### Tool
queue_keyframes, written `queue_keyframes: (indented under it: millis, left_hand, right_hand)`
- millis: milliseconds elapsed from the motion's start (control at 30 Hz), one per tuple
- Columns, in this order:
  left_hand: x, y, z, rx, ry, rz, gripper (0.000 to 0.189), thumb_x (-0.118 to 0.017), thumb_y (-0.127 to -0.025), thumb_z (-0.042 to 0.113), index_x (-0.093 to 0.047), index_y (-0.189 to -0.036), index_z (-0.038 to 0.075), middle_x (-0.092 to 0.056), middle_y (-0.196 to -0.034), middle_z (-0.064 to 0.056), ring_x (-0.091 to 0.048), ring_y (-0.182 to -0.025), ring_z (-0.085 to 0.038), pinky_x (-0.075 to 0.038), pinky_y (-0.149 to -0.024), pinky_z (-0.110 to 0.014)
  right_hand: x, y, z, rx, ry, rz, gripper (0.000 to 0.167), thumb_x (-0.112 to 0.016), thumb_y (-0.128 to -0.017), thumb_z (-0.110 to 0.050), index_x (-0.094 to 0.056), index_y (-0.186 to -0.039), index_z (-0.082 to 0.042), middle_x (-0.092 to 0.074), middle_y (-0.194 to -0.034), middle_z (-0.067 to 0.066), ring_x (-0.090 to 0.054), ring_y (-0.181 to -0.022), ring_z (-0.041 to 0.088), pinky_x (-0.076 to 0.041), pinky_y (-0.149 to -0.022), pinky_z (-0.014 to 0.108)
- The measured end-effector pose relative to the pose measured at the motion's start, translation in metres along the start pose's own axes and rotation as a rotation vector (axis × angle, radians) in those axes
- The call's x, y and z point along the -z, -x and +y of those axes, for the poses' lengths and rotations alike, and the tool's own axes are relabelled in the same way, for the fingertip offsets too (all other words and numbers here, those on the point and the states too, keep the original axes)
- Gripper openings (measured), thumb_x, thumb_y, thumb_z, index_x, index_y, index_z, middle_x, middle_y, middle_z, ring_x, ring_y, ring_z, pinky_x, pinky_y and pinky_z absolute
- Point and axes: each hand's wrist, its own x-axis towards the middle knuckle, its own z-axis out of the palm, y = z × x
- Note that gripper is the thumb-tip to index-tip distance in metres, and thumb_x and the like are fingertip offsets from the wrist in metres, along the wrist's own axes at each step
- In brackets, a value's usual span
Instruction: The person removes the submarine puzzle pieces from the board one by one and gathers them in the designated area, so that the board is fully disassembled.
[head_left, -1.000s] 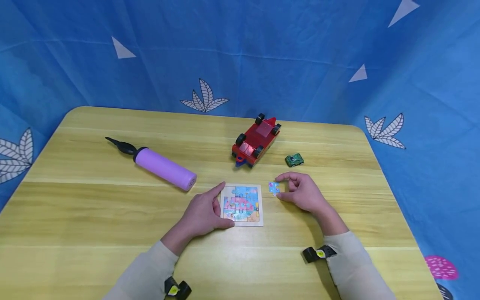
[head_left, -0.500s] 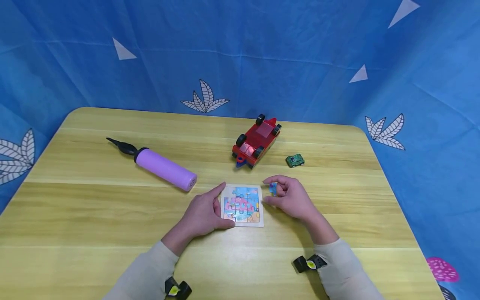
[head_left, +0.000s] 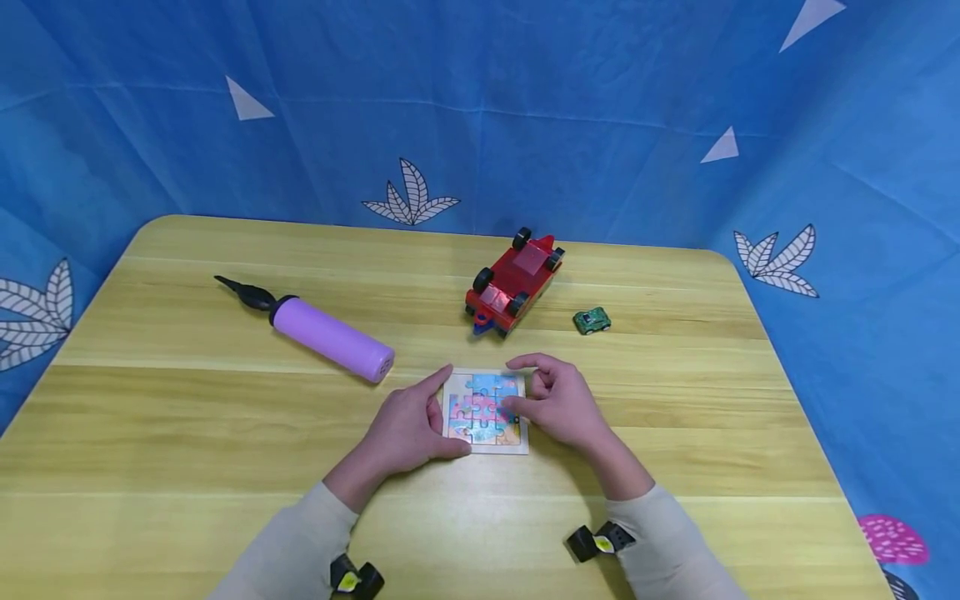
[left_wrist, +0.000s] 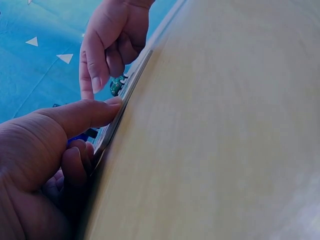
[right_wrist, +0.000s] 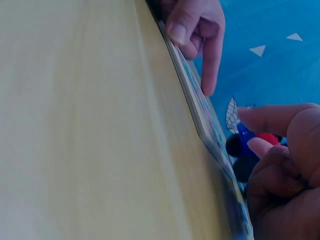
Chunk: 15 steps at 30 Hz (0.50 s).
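Observation:
A small square jigsaw puzzle with a pale frame lies flat on the table, its upper left corner bare of picture. My left hand holds the frame at its left side, index finger at the top corner and thumb on the bottom edge. Over the puzzle's right edge hovers my right hand, index finger and thumb spread apart, other fingers bent. Nothing shows between that thumb and index finger in the right wrist view. The loose blue puzzle piece is out of sight in the head view, possibly beneath the right hand.
Behind the puzzle a red toy truck lies with its wheels showing. A small green toy car stands to its right. On the left lies a purple hand pump with a black nozzle. A blue cloth hangs behind the table.
My right hand has moved left from beside the loose blue piece to the puzzle's right edge, and the piece has dropped from view. My left hand stays on the frame.

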Motion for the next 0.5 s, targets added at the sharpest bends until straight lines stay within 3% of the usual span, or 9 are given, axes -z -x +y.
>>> queue_keyframes:
  millis: [500]
  left_hand:
    - [-0.001,0.002,0.0,-0.019,0.008,0.007,0.11,-0.095,-0.067,0.031,-0.035,-0.156,0.008,-0.056,-0.07,0.001,-0.051,-0.058,-0.014,-0.039,-0.053,-0.029]
  right_hand:
    - [-0.022,0.002,-0.004,0.008,0.001,0.018,0.042,-0.084,-0.081,-0.013,-0.068,-0.12,-0.009,-0.034,-0.057,-0.003,-0.029,-0.051,0.013,-0.025,-0.051,0.027]
